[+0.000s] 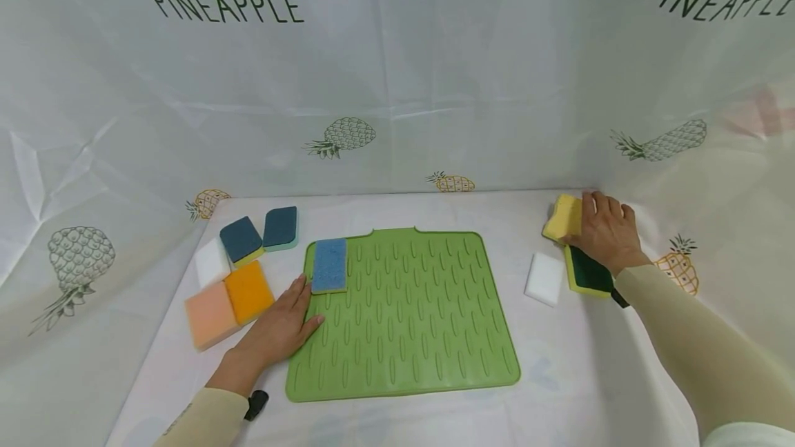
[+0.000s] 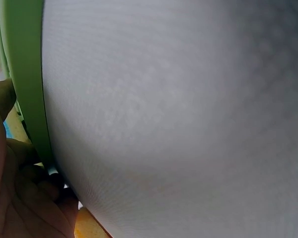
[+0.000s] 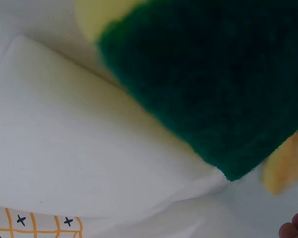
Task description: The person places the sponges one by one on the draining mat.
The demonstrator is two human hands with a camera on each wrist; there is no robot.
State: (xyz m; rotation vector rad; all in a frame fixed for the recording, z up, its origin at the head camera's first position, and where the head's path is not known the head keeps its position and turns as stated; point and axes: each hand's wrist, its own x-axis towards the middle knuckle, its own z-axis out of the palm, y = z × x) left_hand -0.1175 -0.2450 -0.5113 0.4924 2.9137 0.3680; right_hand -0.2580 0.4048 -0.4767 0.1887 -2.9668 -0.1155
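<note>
Nearest you in the head view is your tan right sleeve (image 1: pixel 683 336), leading to your right hand (image 1: pixel 605 233), its thumb and fingers pinching a soft yellow sponge (image 1: pixel 564 218) near the counter's (image 1: pixel 459 419) far edge. Just below lie a rough-topped dark green scouring sponge (image 1: pixel 589 273) and a smooth white block (image 1: pixel 545 279). A strip of white cloth separates these from the flexible green mat (image 1: pixel 422 316), rowed with narrow ridges. Your left hand (image 1: pixel 279 323) lies with fingers extended along the mat's left edge, beside a rectangular blue sponge (image 1: pixel 329 265); square-cornered foam blocks (image 1: pixel 211 316) crowd your left.

Your left wrist view shows fingers around the mat's smooth rim.

Your right wrist view is filled by fuzzy green scouring fibre; a few fingertips show low right, the grip itself hidden.
</note>
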